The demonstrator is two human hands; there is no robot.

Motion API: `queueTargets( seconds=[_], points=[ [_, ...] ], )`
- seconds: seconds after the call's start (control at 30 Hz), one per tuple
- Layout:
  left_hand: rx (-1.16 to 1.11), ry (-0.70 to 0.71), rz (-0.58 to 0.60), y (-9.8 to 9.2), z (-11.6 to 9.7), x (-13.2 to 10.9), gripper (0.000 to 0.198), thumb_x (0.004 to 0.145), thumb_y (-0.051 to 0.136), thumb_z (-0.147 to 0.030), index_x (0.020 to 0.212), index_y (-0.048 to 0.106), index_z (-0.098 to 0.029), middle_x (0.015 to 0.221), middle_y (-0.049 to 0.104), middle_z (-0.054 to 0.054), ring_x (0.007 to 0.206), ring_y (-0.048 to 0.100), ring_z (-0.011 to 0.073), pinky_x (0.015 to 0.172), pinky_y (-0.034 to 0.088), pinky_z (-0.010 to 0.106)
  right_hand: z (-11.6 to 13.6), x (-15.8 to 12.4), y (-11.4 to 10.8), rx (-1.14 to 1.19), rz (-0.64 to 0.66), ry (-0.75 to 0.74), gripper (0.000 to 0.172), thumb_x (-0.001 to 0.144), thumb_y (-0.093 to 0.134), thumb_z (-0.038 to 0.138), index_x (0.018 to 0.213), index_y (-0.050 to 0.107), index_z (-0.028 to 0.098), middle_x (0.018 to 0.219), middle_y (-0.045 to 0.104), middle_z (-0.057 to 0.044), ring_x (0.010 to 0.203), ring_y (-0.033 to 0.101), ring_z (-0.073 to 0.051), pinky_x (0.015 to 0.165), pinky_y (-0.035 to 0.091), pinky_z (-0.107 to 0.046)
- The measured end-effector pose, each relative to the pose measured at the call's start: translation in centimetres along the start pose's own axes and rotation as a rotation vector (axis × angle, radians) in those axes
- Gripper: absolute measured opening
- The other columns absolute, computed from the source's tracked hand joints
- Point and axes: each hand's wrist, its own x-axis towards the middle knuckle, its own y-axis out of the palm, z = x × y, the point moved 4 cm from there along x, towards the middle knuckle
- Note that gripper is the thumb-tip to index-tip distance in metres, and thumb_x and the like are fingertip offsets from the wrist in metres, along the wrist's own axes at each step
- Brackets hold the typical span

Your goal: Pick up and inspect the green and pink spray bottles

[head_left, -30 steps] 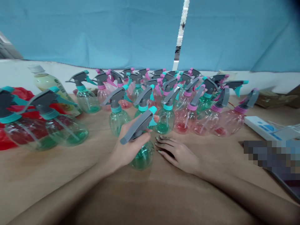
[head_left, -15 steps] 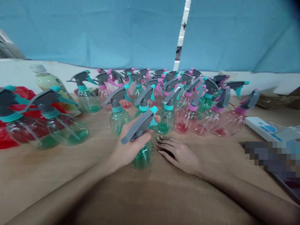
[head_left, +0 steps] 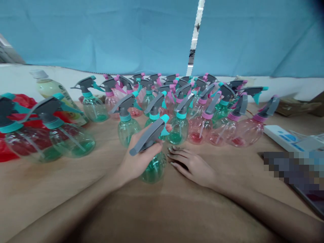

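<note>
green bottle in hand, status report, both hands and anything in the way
Left hand gripping green bottle near its top. Right hand palm down beside it, holding nothing visible. Other bottles crowded just beyond.

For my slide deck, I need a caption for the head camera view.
Left hand grips a green spray bottle; right hand rests beside it on the table.

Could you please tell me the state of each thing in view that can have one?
Held spray bottle: spray head fitted.
Left hand: closed around the held spray bottle.
Right hand: palm down, holding nothing.
Other spray bottles: spray heads fitted.
White-capped bottle: cap on.
Red plastic: crumpled.
Blue cloth: hanging, creased.
</note>
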Motion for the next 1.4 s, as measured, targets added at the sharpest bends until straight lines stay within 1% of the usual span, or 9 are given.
queueTargets(
  seconds=[0.2, 0.47, 0.63, 0.93, 1.0, 1.1, 1.17, 1.27, 1.4],
  points=[
    [0.005, -0.004, -0.009, -0.05, 0.11, -0.01, 0.034, 0.075, 0.053, -0.021, 0.108, 0.061, -0.024, 0.083, 0.067, -0.002, 0.076, 0.061, 0.0170, 0.073, 0.049, 0.030, -0.06, -0.03, 0.03, -0.007, 0.005, 0.006, 0.031, 0.093, 0.042, 0.027, 0.120, 0.056, 0.020, 0.125, 0.059, -0.006, 0.124, 0.046, -0.020, 0.104, 0.039, -0.042],
    [0.011, -0.014, 0.013, -0.13, 0.04, -0.01, 0.032, 0.076, 0.052, -0.020, 0.106, 0.062, -0.027, 0.086, 0.069, -0.002, 0.086, 0.062, 0.0188, 0.077, 0.049, 0.030, -0.06, -0.04, 0.04, -0.006, 0.014, 0.004, 0.032, 0.093, 0.041, 0.028, 0.120, 0.056, 0.020, 0.125, 0.058, -0.006, 0.124, 0.046, -0.020, 0.104, 0.039, -0.042],
    [0.046, -0.020, 0.000, -0.11, -0.16, 0.01, 0.033, 0.075, 0.051, -0.021, 0.105, 0.063, -0.026, 0.088, 0.069, -0.001, 0.080, 0.063, 0.0184, 0.071, 0.049, 0.029, -0.10, -0.06, 0.08, -0.011, 0.017, 0.016, 0.032, 0.093, 0.042, 0.028, 0.120, 0.056, 0.019, 0.126, 0.058, -0.006, 0.124, 0.045, -0.019, 0.105, 0.038, -0.039],
    [0.062, -0.026, -0.001, -0.22, 0.29, -0.10, 0.036, 0.076, 0.050, -0.019, 0.109, 0.062, -0.024, 0.085, 0.069, -0.001, 0.081, 0.063, 0.0169, 0.074, 0.049, 0.028, -0.04, -0.06, 0.10, -0.005, 0.003, 0.000, 0.032, 0.093, 0.042, 0.027, 0.121, 0.056, 0.020, 0.124, 0.059, -0.006, 0.123, 0.046, -0.021, 0.104, 0.039, -0.042],
    [0.059, -0.028, 0.001, -0.23, 0.24, -0.10, 0.035, 0.076, 0.050, -0.019, 0.108, 0.063, -0.025, 0.085, 0.069, -0.001, 0.083, 0.063, 0.0173, 0.076, 0.049, 0.029, -0.05, -0.07, 0.12, -0.010, 0.007, 0.000, 0.032, 0.093, 0.042, 0.027, 0.121, 0.056, 0.020, 0.124, 0.059, -0.006, 0.123, 0.046, -0.020, 0.104, 0.038, -0.042],
    [0.049, -0.013, 0.005, -0.18, -0.15, -0.08, 0.035, 0.075, 0.050, -0.017, 0.104, 0.065, -0.027, 0.080, 0.070, -0.003, 0.088, 0.064, 0.0178, 0.080, 0.049, 0.029, -0.06, -0.08, 0.15, -0.017, 0.005, -0.002, 0.032, 0.093, 0.041, 0.028, 0.121, 0.055, 0.019, 0.124, 0.059, -0.005, 0.123, 0.046, -0.020, 0.104, 0.038, -0.041],
    [0.059, -0.010, -0.007, -0.18, -0.36, -0.08, 0.033, 0.074, 0.050, -0.017, 0.101, 0.066, -0.027, 0.079, 0.071, -0.003, 0.087, 0.064, 0.0180, 0.078, 0.050, 0.028, -0.05, -0.09, 0.15, -0.017, 0.003, -0.002, 0.032, 0.093, 0.042, 0.028, 0.121, 0.056, 0.019, 0.124, 0.059, -0.006, 0.123, 0.046, -0.020, 0.104, 0.039, -0.041],
    [0.072, -0.033, -0.019, -0.18, -0.27, -0.06, 0.030, 0.073, 0.051, -0.018, 0.098, 0.067, -0.026, 0.084, 0.071, -0.002, 0.086, 0.064, 0.0186, 0.075, 0.051, 0.028, -0.04, -0.09, 0.16, -0.017, 0.011, 0.006, 0.032, 0.093, 0.041, 0.028, 0.120, 0.056, 0.018, 0.125, 0.059, -0.006, 0.124, 0.045, -0.019, 0.105, 0.038, -0.040],
    [-0.010, -0.031, 0.041, 0.10, 0.08, 0.02, 0.031, 0.076, 0.050, -0.016, 0.098, 0.068, -0.028, 0.075, 0.072, -0.003, 0.098, 0.062, 0.0182, 0.088, 0.048, 0.029, -0.03, -0.08, 0.17, -0.020, 0.020, 0.011, 0.032, 0.093, 0.041, 0.027, 0.120, 0.056, 0.018, 0.125, 0.058, -0.006, 0.124, 0.044, -0.019, 0.106, 0.036, -0.039]
  ],
)
